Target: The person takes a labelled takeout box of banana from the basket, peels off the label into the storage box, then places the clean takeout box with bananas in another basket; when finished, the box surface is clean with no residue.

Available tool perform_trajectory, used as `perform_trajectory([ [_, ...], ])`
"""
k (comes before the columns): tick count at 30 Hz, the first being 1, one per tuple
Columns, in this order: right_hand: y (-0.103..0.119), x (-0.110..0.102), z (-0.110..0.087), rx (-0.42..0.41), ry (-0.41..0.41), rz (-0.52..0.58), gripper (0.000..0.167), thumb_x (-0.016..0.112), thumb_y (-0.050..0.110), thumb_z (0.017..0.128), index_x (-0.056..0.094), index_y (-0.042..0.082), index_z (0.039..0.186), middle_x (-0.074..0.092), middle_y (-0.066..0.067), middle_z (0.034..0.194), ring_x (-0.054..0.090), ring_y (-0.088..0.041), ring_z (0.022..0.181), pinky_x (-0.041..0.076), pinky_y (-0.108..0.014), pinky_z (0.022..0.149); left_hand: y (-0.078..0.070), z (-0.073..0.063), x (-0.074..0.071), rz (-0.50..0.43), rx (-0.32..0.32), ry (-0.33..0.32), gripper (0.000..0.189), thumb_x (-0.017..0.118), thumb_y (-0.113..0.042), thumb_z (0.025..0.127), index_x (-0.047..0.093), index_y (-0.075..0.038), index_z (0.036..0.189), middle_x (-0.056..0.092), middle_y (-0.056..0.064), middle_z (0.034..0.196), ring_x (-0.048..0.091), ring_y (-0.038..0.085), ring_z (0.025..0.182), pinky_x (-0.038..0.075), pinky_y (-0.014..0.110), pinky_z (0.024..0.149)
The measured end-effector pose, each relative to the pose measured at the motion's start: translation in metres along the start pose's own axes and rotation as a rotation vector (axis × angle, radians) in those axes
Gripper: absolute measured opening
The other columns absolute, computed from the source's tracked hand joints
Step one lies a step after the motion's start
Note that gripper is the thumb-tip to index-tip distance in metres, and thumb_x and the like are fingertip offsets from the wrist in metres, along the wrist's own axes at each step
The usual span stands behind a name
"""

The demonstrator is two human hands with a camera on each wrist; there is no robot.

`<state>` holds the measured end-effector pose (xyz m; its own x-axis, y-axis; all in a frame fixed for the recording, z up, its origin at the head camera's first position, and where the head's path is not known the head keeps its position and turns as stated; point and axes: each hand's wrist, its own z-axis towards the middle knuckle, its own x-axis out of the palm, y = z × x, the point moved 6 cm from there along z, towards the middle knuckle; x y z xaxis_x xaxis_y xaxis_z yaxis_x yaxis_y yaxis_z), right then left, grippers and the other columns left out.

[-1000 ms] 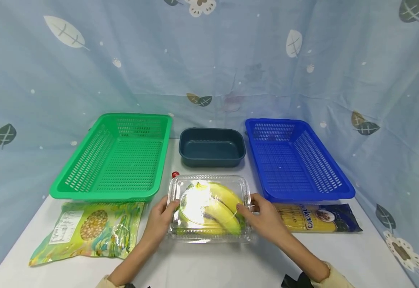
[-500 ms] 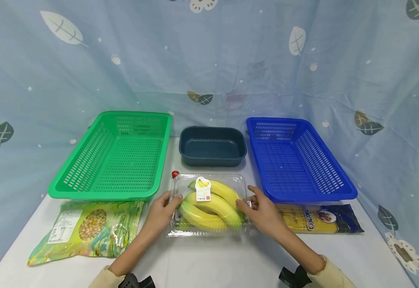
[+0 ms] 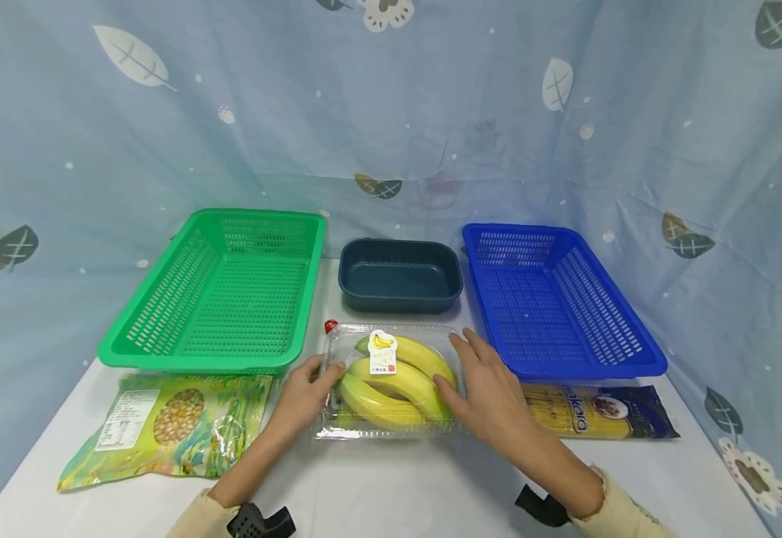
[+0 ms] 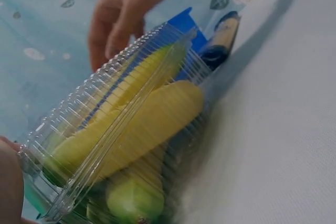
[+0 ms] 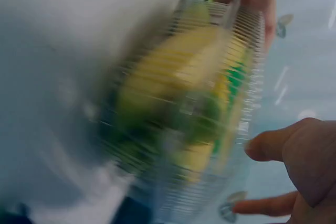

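Your L hand (image 3: 302,394) grips the clear box (image 3: 385,433) of bananas (image 3: 400,385) by its L edge; your R hand (image 3: 491,392), fingers (image 3: 479,346) spread & released, hovers over its R side, nr blue basket (image 3: 532,306).

L sleeve (image 3: 202,517) & R sleeve (image 3: 622,514) are pale cream cloth & stop well short of the bare L hand (image 3: 305,394) & R hand (image 3: 491,388). By the L sleeve is a blk gadget (image 3: 246,521) w/ tiny dots, plus a blocky bit (image 3: 281,521). R gadget (image 3: 542,507) is blk & boxy too.
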<state>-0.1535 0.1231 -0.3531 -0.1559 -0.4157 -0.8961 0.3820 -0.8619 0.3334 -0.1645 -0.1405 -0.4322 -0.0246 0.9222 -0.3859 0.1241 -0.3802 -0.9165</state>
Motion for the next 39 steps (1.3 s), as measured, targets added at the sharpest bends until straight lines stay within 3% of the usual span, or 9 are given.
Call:
perform_trajectory([
  [3,0.013,-0.012,0.007,-0.109,-0.021,-0.037,0.052,0.076,0.027,0.090,0.061,0.001,0.132,0.057,-0.023,0.135,0.059,-0.040,0.118,0.055,-0.056,0.085,-0.001,0.001,0.003,-0.011,0.001,0.017,0.059,0.061,-0.036,0.098,0.053,0.006,0.139,0.058,0.028,0.130,0.055,0.040,0.119,0.045,0.054,0.101],
  [6,0.027,-0.020,0.017,-0.210,0.011,-0.044,0.044,0.077,0.022,0.090,0.066,0.002,0.127,0.064,-0.016,0.126,0.064,-0.032,0.110,0.057,-0.048,0.083,-0.001,0.000,0.003,-0.019,-0.007,0.029,0.065,0.060,-0.037,0.099,0.046,0.007,0.144,0.051,0.031,0.139,0.048,0.045,0.129,0.039,0.057,0.107],
  [12,0.053,-0.025,0.044,-0.413,0.107,-0.021,0.035,0.077,0.018,0.090,0.069,0.006,0.122,0.067,-0.008,0.117,0.066,-0.023,0.099,0.058,-0.035,0.076,0.001,0.000,0.000,-0.008,-0.002,0.017,0.062,0.059,-0.035,0.099,0.047,0.007,0.143,0.051,0.032,0.138,0.048,0.046,0.129,0.039,0.057,0.107],
  [15,0.060,-0.023,0.060,-0.471,0.132,-0.004,0.028,0.075,0.014,0.091,0.071,0.008,0.118,0.068,-0.005,0.113,0.066,-0.018,0.092,0.056,-0.028,0.072,0.001,0.000,0.000,-0.010,-0.001,0.019,0.061,0.059,-0.036,0.099,0.049,0.006,0.142,0.053,0.030,0.137,0.049,0.044,0.128,0.040,0.056,0.107],
  [24,0.066,0.010,0.085,-0.482,0.292,-0.017,0.026,0.070,0.012,0.094,0.071,0.010,0.120,0.068,-0.004,0.106,0.053,-0.011,0.069,0.048,-0.022,0.062,0.004,-0.001,0.001,-0.014,-0.002,0.019,0.059,0.059,-0.038,0.099,0.052,0.003,0.141,0.056,0.028,0.135,0.052,0.041,0.125,0.042,0.056,0.105],
  [39,0.068,0.032,0.103,-0.508,0.348,-0.072,0.020,0.073,0.011,0.092,0.077,0.013,0.111,0.066,-0.002,0.097,0.053,-0.012,0.070,0.047,-0.022,0.061,0.001,-0.004,-0.001,-0.034,0.005,0.009,0.062,0.060,-0.038,0.099,0.050,0.006,0.141,0.055,0.030,0.135,0.052,0.043,0.125,0.041,0.056,0.105],
])
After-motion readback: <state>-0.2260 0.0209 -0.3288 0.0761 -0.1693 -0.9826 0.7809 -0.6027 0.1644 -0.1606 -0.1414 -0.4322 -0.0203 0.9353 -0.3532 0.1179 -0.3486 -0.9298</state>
